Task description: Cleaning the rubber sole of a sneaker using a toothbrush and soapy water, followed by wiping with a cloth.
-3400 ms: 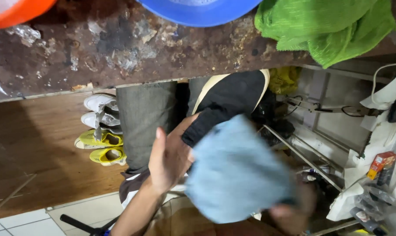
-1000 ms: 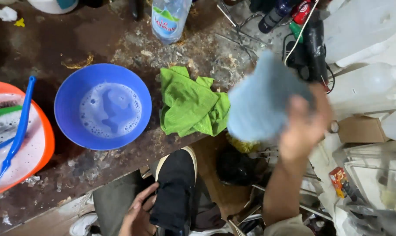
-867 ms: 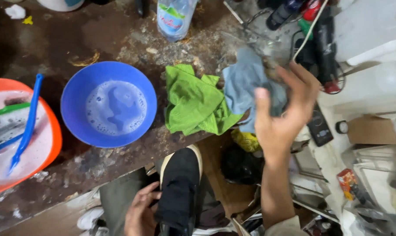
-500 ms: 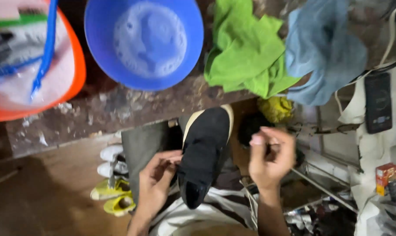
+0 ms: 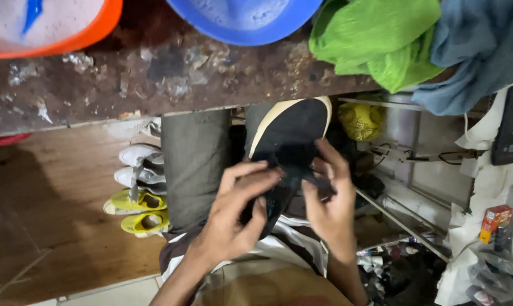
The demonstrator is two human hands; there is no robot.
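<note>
I hold a black shoe (image 5: 287, 147) over my lap, just under the edge of the counter (image 5: 154, 73). My left hand (image 5: 236, 212) wraps around its side. My right hand (image 5: 327, 198) pinches the top of the shoe with the fingers (image 5: 324, 161). On the counter above sit a blue bowl (image 5: 245, 17), an orange bowl (image 5: 52, 25), a green cloth (image 5: 381, 39) and a blue cloth (image 5: 477, 51). Yellow shoes (image 5: 137, 209) and white shoes (image 5: 137, 164) stand on the floor to my left.
</note>
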